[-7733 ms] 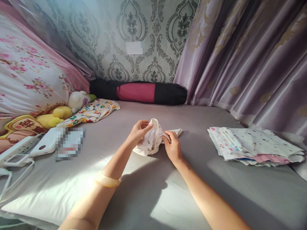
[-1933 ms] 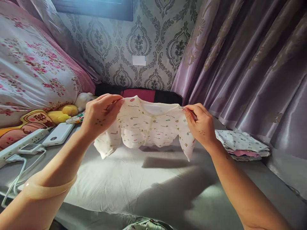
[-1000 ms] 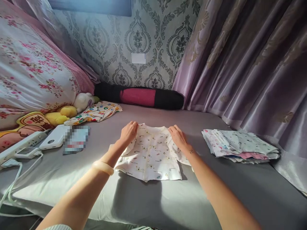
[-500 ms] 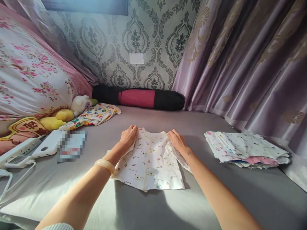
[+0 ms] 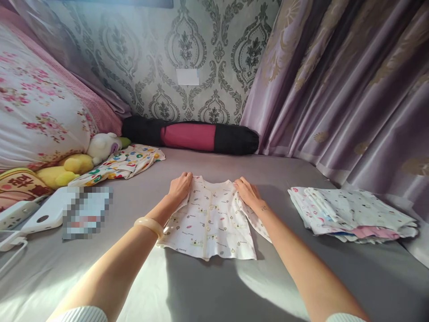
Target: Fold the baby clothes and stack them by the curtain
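A small white baby shirt (image 5: 209,223) with a printed pattern and a buttoned front lies spread on the grey bed sheet (image 5: 208,295), its collar pointing away from me. My left hand (image 5: 181,185) is closed on the shirt's left shoulder, fingertips at the top edge. At the opposite shoulder, my right hand (image 5: 247,190) grips the cloth with bent fingers. The sleeves run down beneath my wrists and are partly hidden by my forearms. A pale bangle (image 5: 149,225) circles my left wrist.
Folded baby clothes (image 5: 351,214) are stacked at the right. On the left lie a colourful patterned garment (image 5: 130,163), plush toys (image 5: 67,170), a white power bank (image 5: 50,210), a power strip (image 5: 20,212) and a blurred packet (image 5: 87,212). A black and red roll (image 5: 187,136) lies along the wall.
The view has shifted slightly, so the left-hand things sit further left. Both hands keep their hold at the shoulders, and the shirt's lower edge appears slightly higher.
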A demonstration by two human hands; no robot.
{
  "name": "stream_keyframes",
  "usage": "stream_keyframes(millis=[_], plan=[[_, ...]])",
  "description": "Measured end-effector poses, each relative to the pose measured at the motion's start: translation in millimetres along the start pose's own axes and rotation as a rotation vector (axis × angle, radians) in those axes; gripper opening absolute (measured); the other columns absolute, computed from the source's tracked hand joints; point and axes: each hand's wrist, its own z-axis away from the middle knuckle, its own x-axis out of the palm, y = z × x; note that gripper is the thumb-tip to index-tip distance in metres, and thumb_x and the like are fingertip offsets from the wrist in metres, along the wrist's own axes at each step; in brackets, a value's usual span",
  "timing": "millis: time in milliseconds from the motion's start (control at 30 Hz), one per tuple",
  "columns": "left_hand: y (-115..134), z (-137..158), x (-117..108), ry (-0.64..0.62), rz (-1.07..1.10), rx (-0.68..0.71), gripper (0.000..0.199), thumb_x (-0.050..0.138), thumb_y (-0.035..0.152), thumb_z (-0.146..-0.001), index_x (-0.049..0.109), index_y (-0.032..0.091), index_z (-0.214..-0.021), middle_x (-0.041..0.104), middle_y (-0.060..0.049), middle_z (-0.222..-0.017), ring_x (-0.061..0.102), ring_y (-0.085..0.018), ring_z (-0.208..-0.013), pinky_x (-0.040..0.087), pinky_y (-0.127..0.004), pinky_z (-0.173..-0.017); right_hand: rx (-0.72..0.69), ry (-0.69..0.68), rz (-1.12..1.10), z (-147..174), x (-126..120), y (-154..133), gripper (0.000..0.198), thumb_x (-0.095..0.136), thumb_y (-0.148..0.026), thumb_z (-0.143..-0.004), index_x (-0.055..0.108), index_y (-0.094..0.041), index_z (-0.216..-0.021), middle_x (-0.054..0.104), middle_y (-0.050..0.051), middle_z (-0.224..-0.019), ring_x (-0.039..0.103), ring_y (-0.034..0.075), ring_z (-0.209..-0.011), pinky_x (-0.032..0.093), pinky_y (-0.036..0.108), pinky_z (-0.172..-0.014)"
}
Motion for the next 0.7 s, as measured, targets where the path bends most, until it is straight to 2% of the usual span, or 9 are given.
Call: stream_keyframes(millis=[267,433,533,600,700], plan=[[-1.3,-8.0,8.1,-0.009,0.049,-0.015,0.032,0.029,0.026,-0.097,0.057,0.019,-0.110,0.064,-0.014,-0.108,0.065,-0.025,-0.090,0.045,-0.031,-0.067,0.017,-0.035,-0.007,-7.4,0.9,-0.7,0.026,0.039,-0.034,-0.100,0.062,-0.026,-0.108,0.061,0.006,-0.114,0.062,0.019,-0.088,0.038,0.028,-0.071],[-8.0,-8.4,5.0,-0.021,0.293,-0.198,0.033,0.038,0.038,-0.093,0.062,0.018,-0.100,0.068,-0.014,-0.104,0.063,-0.027,-0.096,0.044,-0.029,-0.068,0.069,-0.010,-0.169,-4.1,3.1,3.4,0.027,0.041,-0.033,-0.099,0.064,-0.023,-0.108,0.063,0.008,-0.114,0.062,0.021,-0.098,0.041,0.028,-0.076],[-17.2,-5.7,-1.4,-0.044,0.465,-0.285,0.038,0.043,0.048,-0.089,0.065,0.017,-0.087,0.068,-0.011,-0.086,0.063,-0.025,-0.084,0.042,-0.028,-0.063,0.109,0.025,-0.331,0.2,4.7,14.2,0.026,0.045,-0.033,-0.096,0.064,-0.020,-0.109,0.067,0.009,-0.112,0.062,0.020,-0.099,0.044,0.027,-0.078],[-23.3,-0.6,-6.4,-0.076,0.589,-0.322,0.042,0.048,0.055,-0.084,0.064,0.016,-0.079,0.063,-0.006,-0.070,0.060,-0.021,-0.071,0.040,-0.027,-0.058,0.139,0.008,-0.420,5.3,4.2,24.0,0.026,0.046,-0.031,-0.095,0.065,-0.018,-0.107,0.070,0.008,-0.104,0.064,0.019,-0.093,0.045,0.026,-0.078],[-29.9,12.3,-14.7,-0.149,0.817,-0.400,0.050,0.065,0.065,-0.067,0.064,0.016,-0.074,0.052,0.000,-0.057,0.052,-0.016,-0.056,0.035,-0.025,-0.051,0.171,-0.049,-0.490,17.8,0.0,40.5,0.026,0.048,-0.030,-0.092,0.067,-0.015,-0.101,0.072,0.008,-0.094,0.065,0.018,-0.087,0.046,0.025,-0.076]])
